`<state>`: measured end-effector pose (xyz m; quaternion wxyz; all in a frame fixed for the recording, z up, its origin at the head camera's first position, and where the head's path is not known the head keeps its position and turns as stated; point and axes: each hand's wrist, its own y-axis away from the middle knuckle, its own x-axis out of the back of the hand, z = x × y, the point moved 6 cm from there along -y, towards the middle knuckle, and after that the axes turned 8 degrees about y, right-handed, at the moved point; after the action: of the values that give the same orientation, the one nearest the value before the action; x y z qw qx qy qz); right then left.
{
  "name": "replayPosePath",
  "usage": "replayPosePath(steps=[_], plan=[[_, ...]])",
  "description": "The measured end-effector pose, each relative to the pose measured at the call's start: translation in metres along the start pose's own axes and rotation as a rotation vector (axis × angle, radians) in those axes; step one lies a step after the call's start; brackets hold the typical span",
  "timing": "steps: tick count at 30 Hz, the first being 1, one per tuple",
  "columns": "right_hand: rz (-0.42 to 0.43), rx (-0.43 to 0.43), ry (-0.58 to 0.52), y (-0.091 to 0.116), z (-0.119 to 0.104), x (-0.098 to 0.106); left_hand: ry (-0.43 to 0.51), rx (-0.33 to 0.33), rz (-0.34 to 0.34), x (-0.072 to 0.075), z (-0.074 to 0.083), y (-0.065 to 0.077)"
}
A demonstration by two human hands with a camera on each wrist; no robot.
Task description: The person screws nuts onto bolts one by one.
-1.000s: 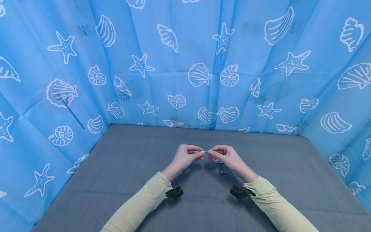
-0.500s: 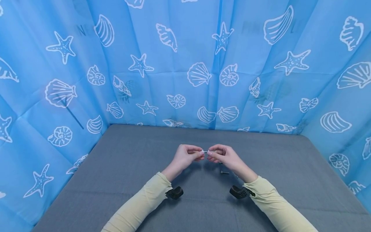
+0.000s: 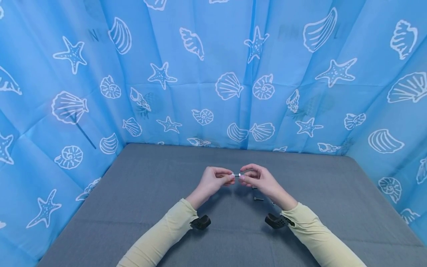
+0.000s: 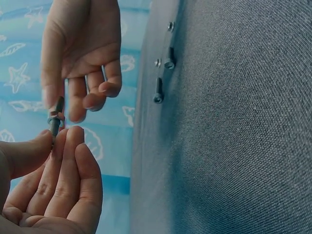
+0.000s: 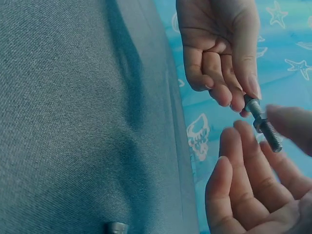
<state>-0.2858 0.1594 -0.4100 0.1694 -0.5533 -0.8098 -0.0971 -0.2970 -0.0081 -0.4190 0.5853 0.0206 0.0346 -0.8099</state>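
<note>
In front of the person, my left hand (image 3: 213,181) pinches a metal bolt (image 5: 274,138) by its head end, thumb against fingers. The bolt lies level above the table, its threaded end toward the right hand. A hex nut (image 5: 260,124) sits partway along the thread. My right hand (image 3: 263,181) is at the nut, its thumb (image 5: 291,125) close beside it and the forefinger raised away; the other fingers spread loosely below. In the left wrist view, the bolt (image 4: 54,127) shows above the left thumb, the right hand (image 4: 83,53) over it.
Two more bolts (image 4: 158,90) and two small nuts (image 4: 157,63) lie on the grey cloth-covered table (image 3: 160,207), beneath and beside the right hand. A black wrist device (image 3: 201,222) hangs at each sleeve. A blue shell-patterned curtain (image 3: 207,96) surrounds the table's far sides.
The right forefinger has lifted off the nut and the fingers have spread, so the nut now shows on the bolt. The left hand keeps its pinch in the same place.
</note>
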Motion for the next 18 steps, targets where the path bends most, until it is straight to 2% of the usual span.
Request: replayPosePath(steps=[4,8,10,15,18], plan=[[-0.001,0.006,0.018,-0.0009,0.0005,-0.0007,0.008,0.003,0.002,-0.0009,0.0000,0.0009],[0.000,-0.029,0.058,-0.0011,0.0031,-0.0013,0.009,0.002,0.004,-0.0023,-0.0010,0.0012],[0.004,-0.046,0.045,-0.0009,0.0042,-0.0014,0.009,0.004,0.006,-0.0026,-0.0008,0.0017],[0.012,-0.023,-0.014,-0.0005,0.0026,-0.0012,0.012,0.010,0.007,-0.0025,-0.0014,0.0013],[0.005,-0.022,0.000,-0.0004,0.0015,-0.0015,0.011,0.014,0.007,-0.0024,-0.0020,0.0009]])
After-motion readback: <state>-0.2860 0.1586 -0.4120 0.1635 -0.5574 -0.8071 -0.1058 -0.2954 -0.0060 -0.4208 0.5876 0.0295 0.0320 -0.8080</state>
